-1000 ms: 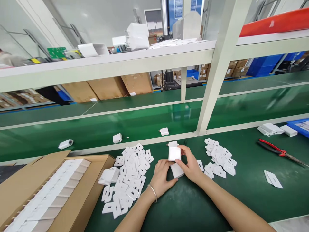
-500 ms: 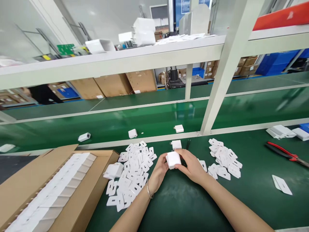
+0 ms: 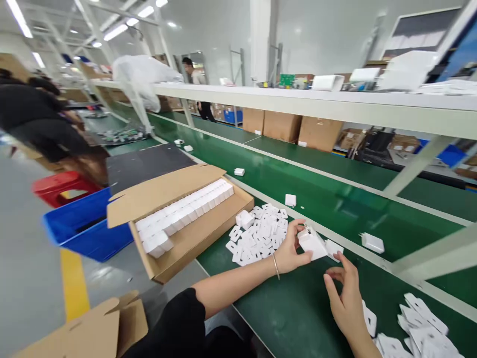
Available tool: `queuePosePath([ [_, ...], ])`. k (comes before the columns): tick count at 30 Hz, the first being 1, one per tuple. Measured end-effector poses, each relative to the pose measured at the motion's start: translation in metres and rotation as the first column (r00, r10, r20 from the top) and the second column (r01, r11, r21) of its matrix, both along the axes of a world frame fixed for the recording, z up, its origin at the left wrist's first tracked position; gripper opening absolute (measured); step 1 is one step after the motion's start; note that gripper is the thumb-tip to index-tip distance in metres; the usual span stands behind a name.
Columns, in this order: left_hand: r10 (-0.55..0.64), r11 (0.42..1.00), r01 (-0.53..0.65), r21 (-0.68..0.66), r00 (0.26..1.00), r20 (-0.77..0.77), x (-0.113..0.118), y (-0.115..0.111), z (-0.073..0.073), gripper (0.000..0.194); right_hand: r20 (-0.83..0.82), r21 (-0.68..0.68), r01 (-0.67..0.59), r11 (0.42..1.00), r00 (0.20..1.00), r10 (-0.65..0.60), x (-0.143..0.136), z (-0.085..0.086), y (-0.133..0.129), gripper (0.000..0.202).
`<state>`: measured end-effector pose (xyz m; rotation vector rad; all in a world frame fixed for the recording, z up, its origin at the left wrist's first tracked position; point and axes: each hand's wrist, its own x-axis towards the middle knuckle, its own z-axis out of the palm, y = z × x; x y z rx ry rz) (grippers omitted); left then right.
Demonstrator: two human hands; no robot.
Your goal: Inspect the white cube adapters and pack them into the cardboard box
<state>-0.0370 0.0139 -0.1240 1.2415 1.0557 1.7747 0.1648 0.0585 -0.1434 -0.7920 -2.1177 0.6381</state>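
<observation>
My left hand (image 3: 289,254) grips a white plug charger (image 3: 313,244) between thumb and fingers, its metal prongs tilted up. Beside it, my right hand (image 3: 346,293) has its thumb and fingers apart and holds nothing. A second white charger (image 3: 333,248) lies on the bench just past the right fingertips; whether they touch it I cannot tell. Left of the hands spreads a pile of white card inserts (image 3: 263,238) with rectangular slots. Another heap of inserts (image 3: 428,328) lies at the lower right, partly out of frame.
An open cardboard box (image 3: 219,226) at the left holds rows of white cartons (image 3: 186,209). Several chargers, including one charger (image 3: 372,242), sit on the green conveyor (image 3: 324,199). A blue bin (image 3: 93,238) and red stool (image 3: 63,188) stand on the floor. A person (image 3: 40,119) is bent over farther left.
The view has swung left, bringing the box, bin and floor into sight. My right hand has come off the charger, which my left hand now holds alone with its prongs showing.
</observation>
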Motion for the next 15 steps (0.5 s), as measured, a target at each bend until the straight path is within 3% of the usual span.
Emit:
queuePosePath([
  [2, 0.124, 0.992, -0.121, 0.033, 0.988, -0.091, -0.018, -0.016, 0.019, 0.094, -0.019, -0.012, 0.032, 0.999, 0.999, -0.032, -0.002, -0.002, 0.001, 0.054],
  [4, 0.309, 0.951, -0.303, 0.069, 0.906, -0.289, -0.044, -0.038, 0.037, 0.09, -0.023, -0.026, 0.053, 0.998, 0.998, -0.054, -0.005, -0.003, 0.002, 0.052],
  [5, 0.415, 0.904, -0.419, 0.089, 0.805, -0.423, -0.06, -0.052, 0.044, 0.085, -0.02, -0.033, 0.057, 0.998, 0.998, -0.058, -0.006, -0.004, 0.002, 0.051],
  [7, 0.504, 0.765, -0.637, 0.092, 0.505, -0.7, -0.096, -0.079, 0.056, 0.074, -0.009, -0.042, 0.056, 0.998, 0.998, -0.056, -0.008, -0.005, 0.002, 0.05],
  [9, 0.355, 0.566, -0.822, 0.063, 0.174, -0.919, -0.134, -0.105, 0.063, 0.065, 0.003, -0.041, 0.06, 0.997, 0.998, -0.06, -0.01, -0.005, 0.002, 0.047],
  [11, 0.245, 0.49, -0.871, 0.037, 0.096, -0.965, -0.168, -0.129, 0.065, 0.056, -0.002, -0.028, 0.082, 0.996, 0.997, -0.082, -0.01, -0.005, 0.002, 0.041],
  [15, 0.002, 0.413, -0.908, -0.07, 0.078, -0.997, -0.213, -0.174, 0.053, 0.042, -0.063, -0.025, 0.132, 0.991, 0.989, -0.133, -0.01, -0.003, 0.005, 0.032],
])
